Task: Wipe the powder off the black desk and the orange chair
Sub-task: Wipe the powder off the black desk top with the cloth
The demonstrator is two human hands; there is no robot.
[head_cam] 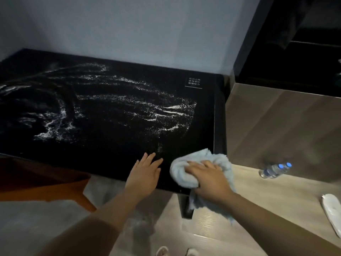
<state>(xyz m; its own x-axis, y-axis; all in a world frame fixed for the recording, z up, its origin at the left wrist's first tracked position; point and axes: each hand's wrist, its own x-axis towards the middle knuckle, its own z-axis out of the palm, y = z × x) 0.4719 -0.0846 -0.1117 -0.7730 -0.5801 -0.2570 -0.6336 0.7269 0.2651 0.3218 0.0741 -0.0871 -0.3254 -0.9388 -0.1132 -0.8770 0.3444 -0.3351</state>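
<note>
The black desk (114,156) fills the middle of the view, streaked with white powder (132,104) across most of its top. At the desk's near right corner my right hand (208,178) presses down on a bunched light blue cloth (182,172), part of which hangs over the desk's edge. Just left of it my left hand (145,172) lies flat on the desk with straight fingers, holding nothing. The orange chair (46,183) shows at the lower left, partly under the desk's front edge.
A pale wooden surface (267,198) adjoins the desk on the right, with two plastic water bottles (275,169) and a white slipper (332,213) on it. A wall rises behind the desk. A white printed label (194,82) sits at the desk's far right corner.
</note>
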